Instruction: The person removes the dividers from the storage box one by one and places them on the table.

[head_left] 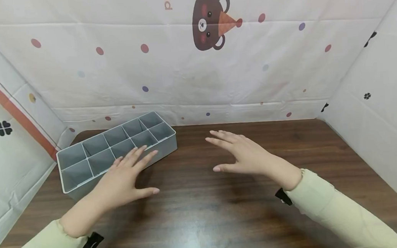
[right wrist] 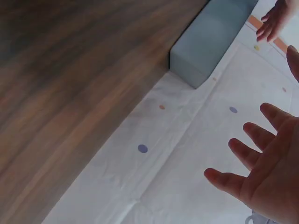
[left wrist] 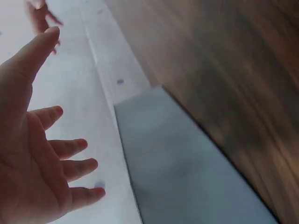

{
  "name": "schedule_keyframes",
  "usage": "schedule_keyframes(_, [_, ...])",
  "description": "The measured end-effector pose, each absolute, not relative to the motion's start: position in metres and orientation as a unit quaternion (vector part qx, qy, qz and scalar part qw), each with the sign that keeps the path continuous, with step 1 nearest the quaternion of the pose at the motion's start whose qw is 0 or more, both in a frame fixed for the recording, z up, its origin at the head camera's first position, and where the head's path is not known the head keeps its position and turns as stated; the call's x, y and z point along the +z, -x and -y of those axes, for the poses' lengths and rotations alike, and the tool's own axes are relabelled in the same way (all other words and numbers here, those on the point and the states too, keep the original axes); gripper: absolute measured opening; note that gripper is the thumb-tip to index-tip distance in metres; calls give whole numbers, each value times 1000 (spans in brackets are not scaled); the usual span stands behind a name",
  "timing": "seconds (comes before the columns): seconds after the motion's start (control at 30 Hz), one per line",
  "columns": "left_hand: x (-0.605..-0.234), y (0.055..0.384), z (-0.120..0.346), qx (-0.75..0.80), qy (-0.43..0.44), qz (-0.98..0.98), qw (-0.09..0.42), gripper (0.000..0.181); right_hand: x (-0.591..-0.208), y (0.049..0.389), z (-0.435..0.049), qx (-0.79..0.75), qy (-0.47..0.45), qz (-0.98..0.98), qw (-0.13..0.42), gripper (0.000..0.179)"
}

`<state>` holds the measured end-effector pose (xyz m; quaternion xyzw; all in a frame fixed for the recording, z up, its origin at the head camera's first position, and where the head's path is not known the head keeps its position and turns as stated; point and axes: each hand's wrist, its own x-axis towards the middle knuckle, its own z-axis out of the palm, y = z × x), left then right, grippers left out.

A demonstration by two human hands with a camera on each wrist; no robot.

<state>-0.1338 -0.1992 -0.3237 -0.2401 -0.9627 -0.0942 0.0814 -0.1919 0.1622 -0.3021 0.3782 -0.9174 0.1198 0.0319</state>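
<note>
- The right hand (right wrist: 273, 175) was seen at the right edge, cut off by the frame, its palm exposed and its fingers spread.
- The left hand (right wrist: 276, 19) was partly shown in the top right corner, beyond the grey box (right wrist: 210, 44).
- The box was cropped by the top edge; its plain outer sides were shown.
- The left half was filled by a brown, wood-grained worktop (right wrist: 84, 84).
- The white sheet (right wrist: 187, 163) was creased and marked with purple and orange dots.

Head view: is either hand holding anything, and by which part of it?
Nothing is held. The left hand, empty, hovers near the grey rectangular divided box without gripping it; the right hand, also empty, hovers above the brown wood-grain table.
</note>
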Motion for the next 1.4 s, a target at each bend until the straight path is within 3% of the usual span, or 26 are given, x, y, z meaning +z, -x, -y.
schedule_keyframes(0.33, [-316,142,252,-196,141,969,53,86,-293,222,-132,208,-360,909,-25,77])
schedule_keyframes(0.63, [-323,146,303,-236,81,965,77,84,-301,252,-101,248,-358,898,-59,72])
schedule_keyframes(1.03, [-339,145,344,-276,-21,959,67,87,-311,284,-71,291,-326,894,-101,65])
schedule_keyframes(1.4, [-348,147,360,-431,-87,897,-53,82,-325,312,-34,356,-286,879,-135,64])
